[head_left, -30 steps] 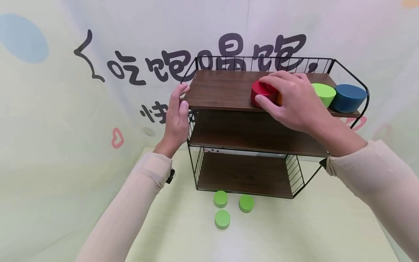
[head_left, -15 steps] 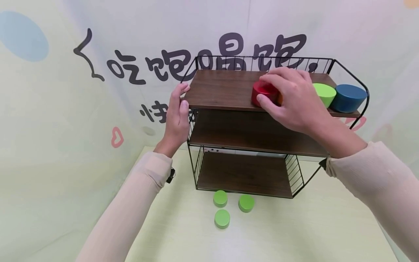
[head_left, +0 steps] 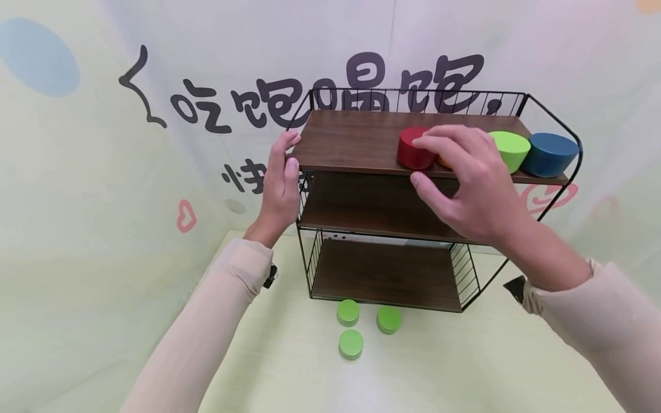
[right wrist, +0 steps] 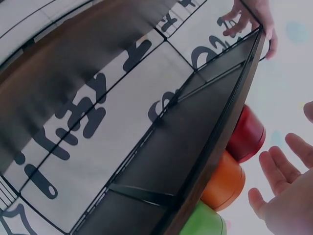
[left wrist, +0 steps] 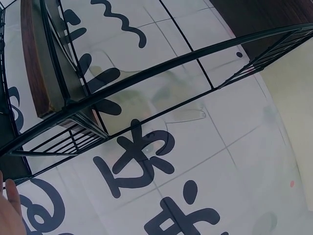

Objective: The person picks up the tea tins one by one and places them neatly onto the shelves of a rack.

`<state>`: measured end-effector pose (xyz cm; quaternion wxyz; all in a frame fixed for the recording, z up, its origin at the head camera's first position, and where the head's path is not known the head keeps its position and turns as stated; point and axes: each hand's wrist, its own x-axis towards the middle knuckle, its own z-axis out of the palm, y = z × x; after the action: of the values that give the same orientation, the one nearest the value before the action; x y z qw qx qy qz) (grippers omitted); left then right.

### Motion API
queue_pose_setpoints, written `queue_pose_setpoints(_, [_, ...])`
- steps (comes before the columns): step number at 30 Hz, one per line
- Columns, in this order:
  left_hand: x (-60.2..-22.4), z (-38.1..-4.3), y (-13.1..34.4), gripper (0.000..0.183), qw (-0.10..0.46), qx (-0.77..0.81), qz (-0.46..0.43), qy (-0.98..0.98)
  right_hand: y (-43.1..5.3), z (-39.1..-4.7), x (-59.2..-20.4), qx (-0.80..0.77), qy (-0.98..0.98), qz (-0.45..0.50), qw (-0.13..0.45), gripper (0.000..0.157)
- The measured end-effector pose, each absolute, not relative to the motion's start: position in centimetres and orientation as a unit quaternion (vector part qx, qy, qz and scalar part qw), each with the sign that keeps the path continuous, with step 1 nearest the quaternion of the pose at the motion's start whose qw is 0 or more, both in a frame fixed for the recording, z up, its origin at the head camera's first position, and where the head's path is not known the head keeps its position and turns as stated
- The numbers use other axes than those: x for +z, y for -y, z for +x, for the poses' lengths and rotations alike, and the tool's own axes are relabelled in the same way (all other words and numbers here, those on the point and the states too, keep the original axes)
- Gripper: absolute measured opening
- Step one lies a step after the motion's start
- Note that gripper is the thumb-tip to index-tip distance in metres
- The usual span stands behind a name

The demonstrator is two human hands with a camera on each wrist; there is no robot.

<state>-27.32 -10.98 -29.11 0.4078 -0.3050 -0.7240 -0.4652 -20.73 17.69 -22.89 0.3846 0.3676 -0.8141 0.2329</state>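
My left hand [head_left: 280,183] holds the left end of a black wire shelf rack [head_left: 353,171] at its top board, thumb in front and fingertips at the side. On that board, a red cylindrical block [head_left: 413,150] stands left of an orange one [right wrist: 224,182], a light green one [head_left: 510,150] and a blue one [head_left: 549,155]. My right hand [head_left: 475,183] is spread in front of the row, its thumb below the board's front edge. In the right wrist view this hand is apart from the blocks. The orange block is mostly hidden behind it in the head view.
Three small green discs [head_left: 351,345] lie on the pale table [head_left: 439,367] in front of the rack. The rack has a middle board [head_left: 372,209] and a bottom board [head_left: 384,275]. A printed cloth [head_left: 206,34] hangs behind.
My right hand has let go of the red block and drawn back down and to the right. The red block stays on the top board. My left hand keeps its place.
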Motion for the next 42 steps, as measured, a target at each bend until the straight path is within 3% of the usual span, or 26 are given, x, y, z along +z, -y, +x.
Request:
queue_pose_setpoints(13, [-31.6, -30.8, 12.1, 0.042, 0.415, -0.461, -0.313, 0.719, -18.3, -18.5, -27.8, 0.260, 0.796, 0.394, 0.379, 0.049])
queue_pose_setpoints(20, [-31.5, -30.6, 12.0, 0.042, 0.421, -0.459, -0.305, 0.721, -18.3, -18.0, -31.5, 0.254, 0.825, 0.402, 0.306, 0.049])
queue_pose_setpoints(28, [-29.5, -27.8, 11.0, 0.039, 0.416, -0.463, -0.309, 0.719, -18.2, -17.8, -35.5, 0.265, 0.848, 0.395, 0.234, 0.055])
queue_pose_setpoints(42, [-29.4, -27.8, 10.9, 0.038, 0.421, -0.462, -0.315, 0.714, -17.4, -17.7, -43.0, 0.255, 0.882, 0.364, 0.159, 0.055])
